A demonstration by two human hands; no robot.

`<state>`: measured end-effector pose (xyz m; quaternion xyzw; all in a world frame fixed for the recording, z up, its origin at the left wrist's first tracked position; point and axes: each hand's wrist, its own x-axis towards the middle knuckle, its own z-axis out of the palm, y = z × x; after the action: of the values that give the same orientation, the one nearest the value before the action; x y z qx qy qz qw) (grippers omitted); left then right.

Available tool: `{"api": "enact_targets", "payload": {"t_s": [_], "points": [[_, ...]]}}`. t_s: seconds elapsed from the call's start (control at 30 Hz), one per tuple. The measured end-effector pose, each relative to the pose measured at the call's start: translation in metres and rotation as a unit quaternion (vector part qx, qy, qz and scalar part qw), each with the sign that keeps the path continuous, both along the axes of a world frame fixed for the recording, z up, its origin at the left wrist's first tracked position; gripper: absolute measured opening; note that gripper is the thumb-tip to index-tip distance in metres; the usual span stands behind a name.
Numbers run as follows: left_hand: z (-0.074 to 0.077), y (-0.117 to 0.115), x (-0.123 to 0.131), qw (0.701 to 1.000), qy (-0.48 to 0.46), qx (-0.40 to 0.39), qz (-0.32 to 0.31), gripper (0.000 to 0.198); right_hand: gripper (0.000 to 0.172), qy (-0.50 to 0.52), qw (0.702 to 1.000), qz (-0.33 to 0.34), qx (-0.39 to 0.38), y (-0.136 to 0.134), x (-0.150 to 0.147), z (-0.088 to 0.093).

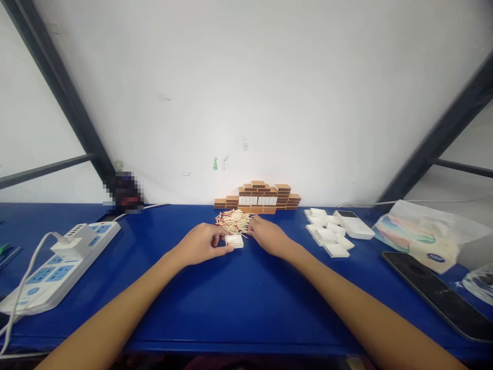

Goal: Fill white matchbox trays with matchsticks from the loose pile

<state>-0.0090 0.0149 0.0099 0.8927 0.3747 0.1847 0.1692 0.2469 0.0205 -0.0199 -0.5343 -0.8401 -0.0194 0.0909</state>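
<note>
My left hand (206, 242) grips a small white matchbox tray (234, 241) by its left side, thumb at the front and fingers behind. A few matches seem to lie in the tray. Just behind it spreads a loose pile of red-tipped matches (233, 221). At the pile's right edge is my right hand (267, 235), its fingers bent together and touching the matches. Whatever may be between those fingertips is hidden.
Brown matchboxes (283, 192) are stacked against the wall. Several white trays (326, 235) lie to the right, near a white device (354, 225), a tissue pack (423, 236) and a phone (435, 293). A power strip (63, 272) with a cable occupies the left.
</note>
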Motion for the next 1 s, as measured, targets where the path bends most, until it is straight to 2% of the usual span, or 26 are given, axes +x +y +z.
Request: {"api": "enact_targets", "payload": {"t_s": [0.27, 0.47, 0.6, 1.0], "points": [[-0.004, 0.0, 0.002, 1.0, -0.003, -0.021, -0.012, 0.043, 0.014, 0.038, 0.999, 0.003, -0.005, -0.005, 0.015, 0.016], [-0.008, 0.0, 0.002, 0.997, -0.04, -0.067, -0.012, 0.049, 0.011, 0.195, 0.977, 0.08, -0.017, -0.022, 0.007, 0.028], [-0.01, 0.0, 0.003, 0.995, -0.057, -0.081, -0.018, 0.048, 0.01, 0.214, 0.969, 0.115, -0.046, -0.036, -0.006, 0.034], [-0.012, 0.001, 0.003, 0.995, -0.043, -0.09, -0.026, 0.045, 0.01, 0.174, 0.974, 0.129, -0.06, -0.035, -0.014, 0.012]]}}
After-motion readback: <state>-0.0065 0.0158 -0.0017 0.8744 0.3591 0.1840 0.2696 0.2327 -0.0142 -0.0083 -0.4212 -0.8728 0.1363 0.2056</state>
